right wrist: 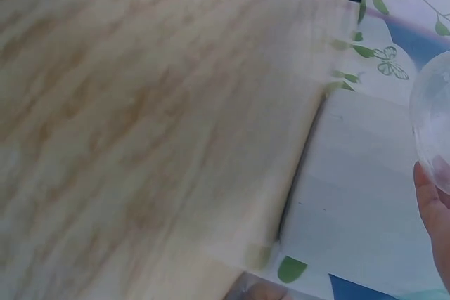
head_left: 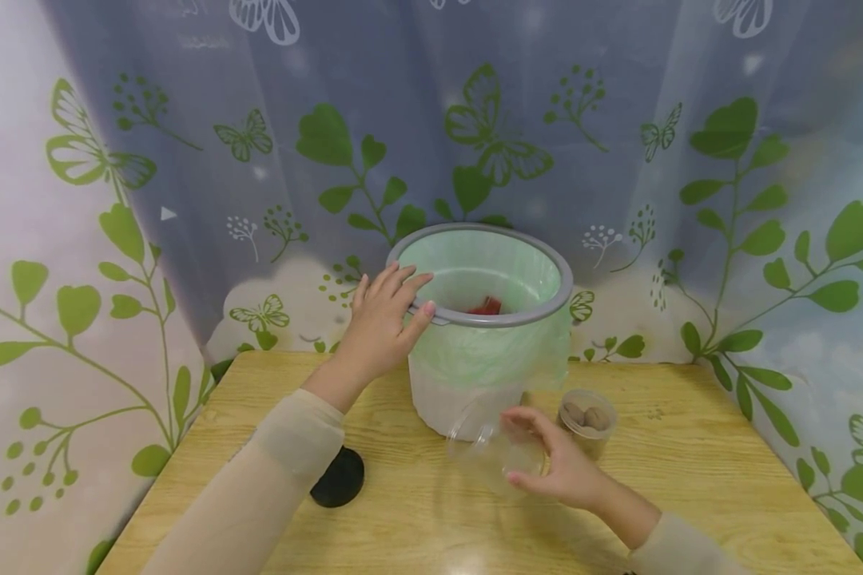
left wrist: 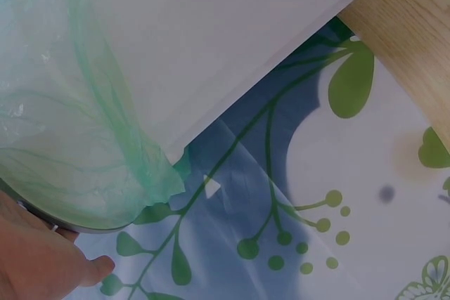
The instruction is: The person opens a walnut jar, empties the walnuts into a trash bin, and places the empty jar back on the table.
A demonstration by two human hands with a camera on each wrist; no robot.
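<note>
Fingers of the left hand lie nearly straight over the grey rim of the white round bin, with the thumb pressed against the rim's outer edge, so the hand rests on the bin rather than closing round it. The bin stands at the back of the light wooden surface and is lined with a pale green plastic bag; a small red object lies inside. Just in front of the bin, the right hand curls its fingers round a clear plastic jar, tilted on its side above the surface. Beside it stands a small clear cup of brown nuts. A black round lid lies under the left forearm.
</note>
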